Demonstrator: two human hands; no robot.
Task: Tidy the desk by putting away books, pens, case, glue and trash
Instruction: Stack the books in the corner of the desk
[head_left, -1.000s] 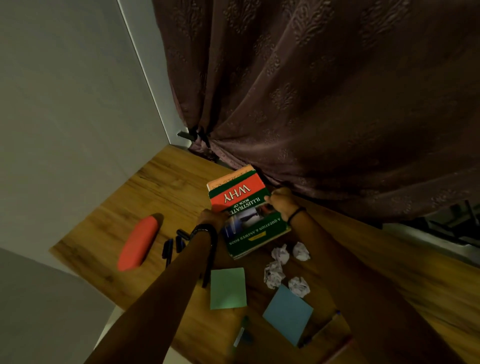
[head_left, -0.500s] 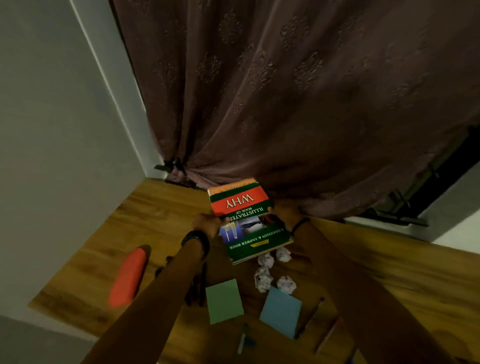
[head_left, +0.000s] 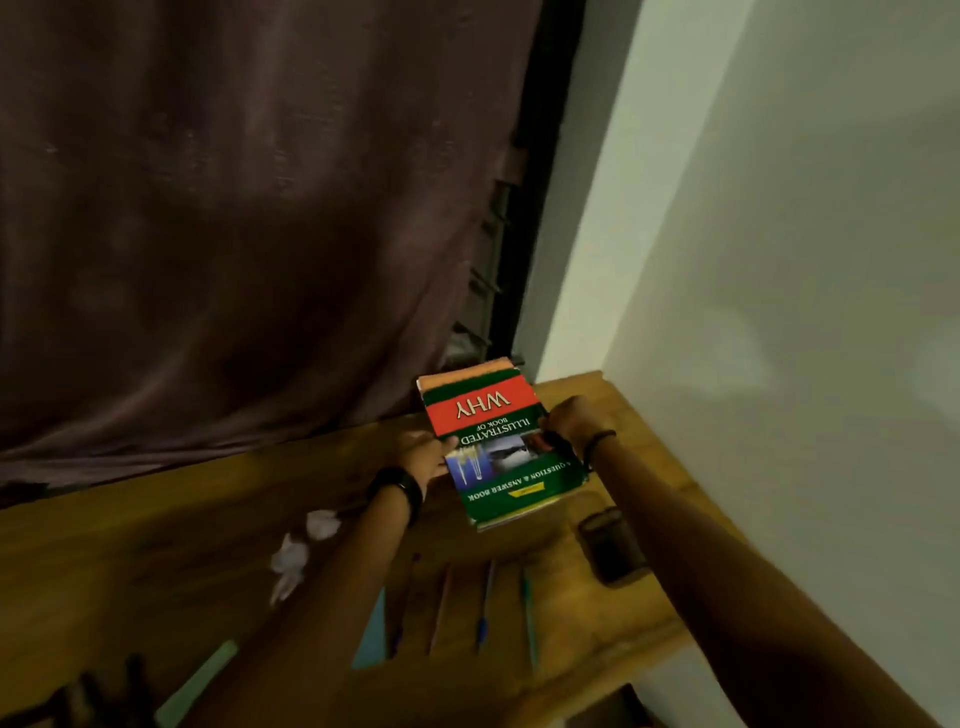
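Both-handed grip on book stack (head_left: 498, 447), left hand (head_left: 423, 457) and right hand (head_left: 569, 418) at opposite edges, arms outstretched.

The stack of books (head_left: 498, 441) is held between both hands above the far right corner of the bench (head_left: 156, 545). Nearer lie pens (head_left: 485, 603); paper balls (head_left: 301, 545) lie left, a dark container (head_left: 610, 545) right.

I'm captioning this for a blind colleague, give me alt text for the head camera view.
Two hands, left hand and right hand, grip a stack of books by its sides over the far right corner of a wooden desk. Nearer lie crumpled paper and several pens; a dark curtain hangs behind.
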